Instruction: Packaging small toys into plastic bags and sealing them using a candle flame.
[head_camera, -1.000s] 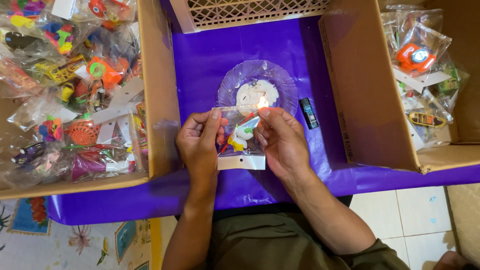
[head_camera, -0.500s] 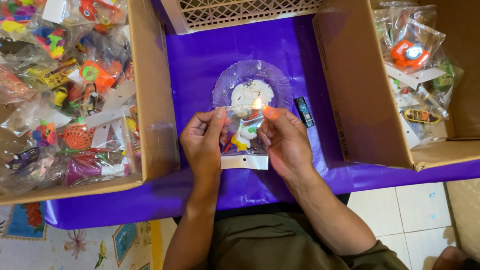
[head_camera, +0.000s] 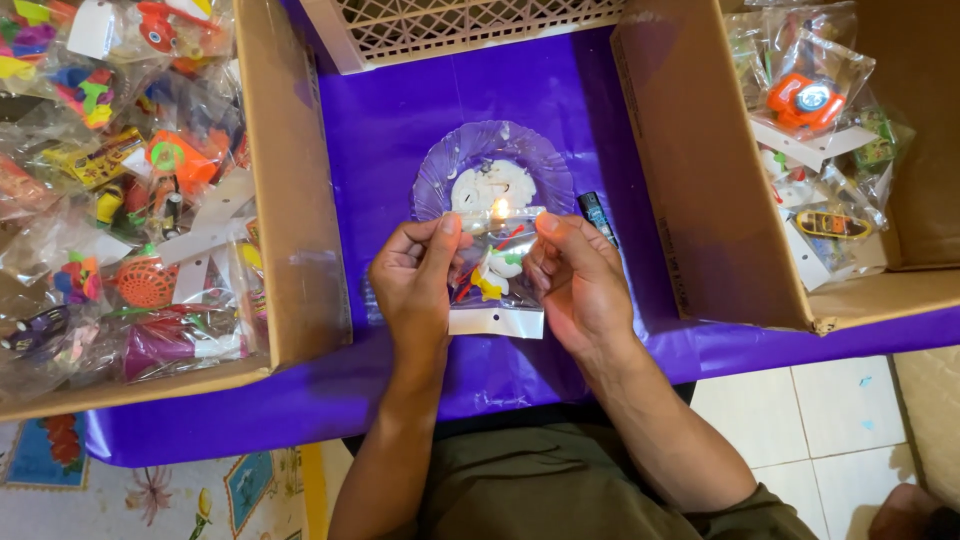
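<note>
Head view: left hand (head_camera: 415, 285) and right hand (head_camera: 578, 285) pinch a clear toy bag (head_camera: 495, 285), holding its top edge over a candle flame (head_camera: 499, 208) on a glass plate (head_camera: 450, 170), apparently to seal it.

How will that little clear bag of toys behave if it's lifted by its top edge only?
The clear toy bag looks like thin film, so it would likely hang limp and sag. The small coloured pieces inside would probably slide toward the white header card. It seems light: left hand and right hand pinch it with fingertips only.
</note>
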